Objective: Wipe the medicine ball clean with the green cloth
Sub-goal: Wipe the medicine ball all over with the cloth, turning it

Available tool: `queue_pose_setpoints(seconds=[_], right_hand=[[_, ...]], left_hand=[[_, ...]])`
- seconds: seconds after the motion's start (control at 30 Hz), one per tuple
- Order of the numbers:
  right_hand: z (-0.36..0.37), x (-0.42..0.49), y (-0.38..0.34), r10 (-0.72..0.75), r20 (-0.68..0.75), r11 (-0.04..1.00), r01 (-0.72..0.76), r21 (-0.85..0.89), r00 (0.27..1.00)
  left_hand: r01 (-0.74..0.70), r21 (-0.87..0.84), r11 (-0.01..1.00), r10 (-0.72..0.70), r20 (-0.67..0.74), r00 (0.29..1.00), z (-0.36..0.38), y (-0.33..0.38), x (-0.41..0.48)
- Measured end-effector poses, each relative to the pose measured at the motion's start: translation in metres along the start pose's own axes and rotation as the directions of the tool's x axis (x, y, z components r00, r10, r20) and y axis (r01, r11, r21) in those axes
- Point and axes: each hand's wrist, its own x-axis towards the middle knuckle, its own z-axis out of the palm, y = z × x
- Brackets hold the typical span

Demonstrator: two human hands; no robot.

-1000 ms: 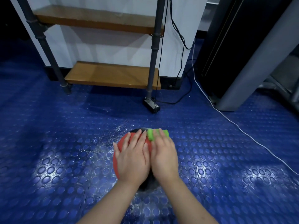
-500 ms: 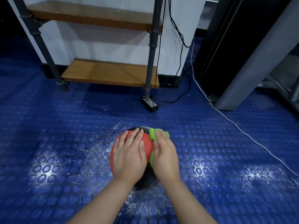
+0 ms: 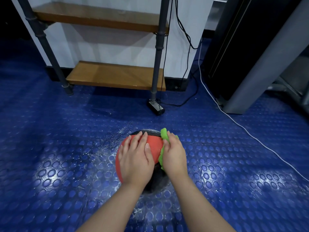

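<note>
A red and black medicine ball [image 3: 154,147] sits on the wet blue studded floor in front of me. My left hand [image 3: 135,160] lies flat on its top and left side, fingers straight. My right hand [image 3: 174,156] presses the green cloth [image 3: 164,135] against the ball's right side; the cloth bunches out beyond the fingertips and along the hand's inner edge. Most of the cloth and the ball's right side are hidden under the hand.
A pipe-framed rack with wooden shelves [image 3: 115,76] stands ahead. A black power adapter [image 3: 155,107] and black cables lie by its right leg. A white cable [image 3: 247,133] runs across the floor at right. A dark cabinet with a grey post [image 3: 260,64] is at far right.
My right hand with the cloth has slid from the ball's top toward its right side, baring more red surface. The left hand stays on the ball.
</note>
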Motion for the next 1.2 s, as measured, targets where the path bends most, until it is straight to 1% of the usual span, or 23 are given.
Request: queue_pose_setpoints(seconds=[0.03,0.1,0.13,0.17,0.23,0.33,0.37,0.4,0.43,0.47,0.53,0.57,0.6,0.67,0.73,0.77,0.83,0.87,0.9,1.0,1.1,1.17,1.2], right_hand=[[0.003,-0.007,-0.001,-0.082,-0.016,0.996,0.082,-0.041,0.996],[0.009,-0.023,0.004,-0.287,-0.001,0.952,0.285,-0.113,0.958],[0.008,-0.027,0.008,-0.343,0.009,0.933,0.342,-0.112,0.939],[0.006,-0.029,0.014,-0.356,0.021,0.93,0.356,-0.09,0.934],[0.0,-0.025,0.021,-0.255,0.016,0.967,0.255,0.01,0.967],[-0.006,-0.01,0.027,0.028,0.004,0.996,-0.028,0.086,1.0],[-0.006,-0.008,0.026,0.083,0.005,0.992,-0.084,0.096,0.996],[-0.004,-0.01,0.022,0.096,0.009,0.989,-0.096,0.11,0.995],[0.001,-0.014,0.018,0.055,0.011,0.991,-0.056,0.122,0.998],[0.008,-0.021,0.01,-0.035,0.004,0.994,0.034,0.104,0.999],[0.025,-0.039,-0.005,-0.255,-0.004,0.966,0.255,-0.039,0.967],[0.032,-0.044,-0.008,-0.337,0.005,0.936,0.336,-0.103,0.941],[0.035,-0.044,-0.007,-0.387,0.016,0.913,0.386,-0.13,0.922],[0.033,-0.036,-0.005,-0.411,0.057,0.901,0.415,-0.127,0.91],[0.026,-0.025,-0.004,-0.343,0.088,0.936,0.347,-0.049,0.935],[0.02,-0.018,-0.006,-0.267,0.075,0.964,0.267,0.003,0.961],[0.008,-0.004,-0.008,-0.021,0.055,0.996,0.016,0.093,0.998],[0.004,0.002,-0.007,0.085,0.065,0.988,-0.093,0.127,0.994],[0.0,0.007,-0.005,0.15,0.087,0.978,-0.161,0.133,0.985],[-0.005,0.013,0.006,0.201,0.144,0.965,-0.222,0.143,0.969],[-0.002,0.014,0.02,0.261,0.219,0.915,-0.313,0.255,0.94],[0.004,0.013,0.026,0.274,0.275,0.88,-0.356,0.315,0.922],[0.007,0.011,0.027,0.263,0.29,0.867,-0.358,0.348,0.92]], left_hand=[[-0.005,0.004,1.0,0.005,0.002,1.0,0.0,0.0,0.0],[-0.022,-0.023,0.999,0.022,0.002,1.0,-0.001,-0.004,0.0],[-0.037,-0.043,0.998,0.037,0.0,0.999,-0.002,-0.009,-0.001],[-0.058,-0.063,0.996,0.058,-0.005,0.998,-0.003,-0.014,-0.002],[-0.087,-0.106,0.991,0.085,-0.021,0.996,-0.006,-0.022,-0.004],[-0.058,-0.178,0.982,0.053,-0.034,0.998,-0.011,-0.03,-0.005],[-0.046,-0.201,0.978,0.04,-0.035,0.999,-0.012,-0.033,-0.005],[-0.033,-0.221,0.975,0.026,-0.036,0.999,-0.013,-0.036,-0.005],[-0.015,-0.238,0.971,0.006,-0.038,0.999,-0.014,-0.039,-0.005],[0.009,-0.257,0.966,-0.02,-0.042,0.999,-0.015,-0.042,-0.003],[0.051,-0.302,0.952,-0.072,-0.057,0.996,-0.016,-0.048,0.003],[0.064,-0.324,0.944,-0.088,-0.062,0.994,-0.018,-0.051,0.006],[0.074,-0.343,0.936,-0.101,-0.061,0.993,-0.018,-0.054,0.008],[0.081,-0.364,0.928,-0.109,-0.057,0.992,-0.019,-0.061,0.008],[0.07,-0.363,0.929,-0.103,-0.071,0.992,-0.018,-0.062,0.006],[0.074,-0.355,0.932,-0.109,-0.079,0.991,-0.016,-0.059,0.006],[0.091,-0.321,0.943,-0.122,-0.077,0.99,-0.013,-0.05,0.004],[0.094,-0.309,0.946,-0.122,-0.073,0.99,-0.012,-0.047,0.003],[0.091,-0.306,0.948,-0.118,-0.071,0.99,-0.012,-0.046,0.002],[0.073,-0.351,0.934,-0.107,-0.076,0.991,-0.016,-0.053,-0.008],[0.064,-0.484,0.873,-0.106,-0.059,0.993,-0.028,-0.071,-0.018],[0.136,-0.597,0.791,-0.155,0.02,0.988,-0.036,-0.091,-0.017],[0.22,-0.661,0.717,-0.218,0.087,0.972,-0.039,-0.101,-0.012]])
